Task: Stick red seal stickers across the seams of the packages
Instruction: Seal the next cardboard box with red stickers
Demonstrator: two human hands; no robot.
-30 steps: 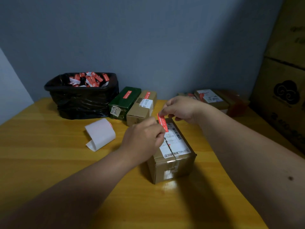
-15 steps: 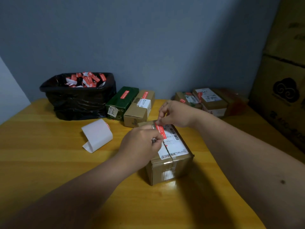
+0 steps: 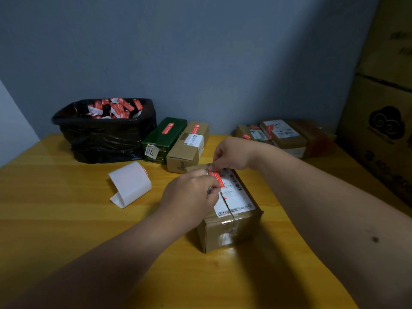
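Wooden table [image 3: 66, 219], two hands [image 3: 191, 197], one red sticker [image 3: 217, 178]

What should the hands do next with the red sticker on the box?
Probably press the red sticker flat. The left hand and right hand each pinch one end of it, and it already lies low over the top of the box, by the seam through the white label. Smoothing it down should make it stick.
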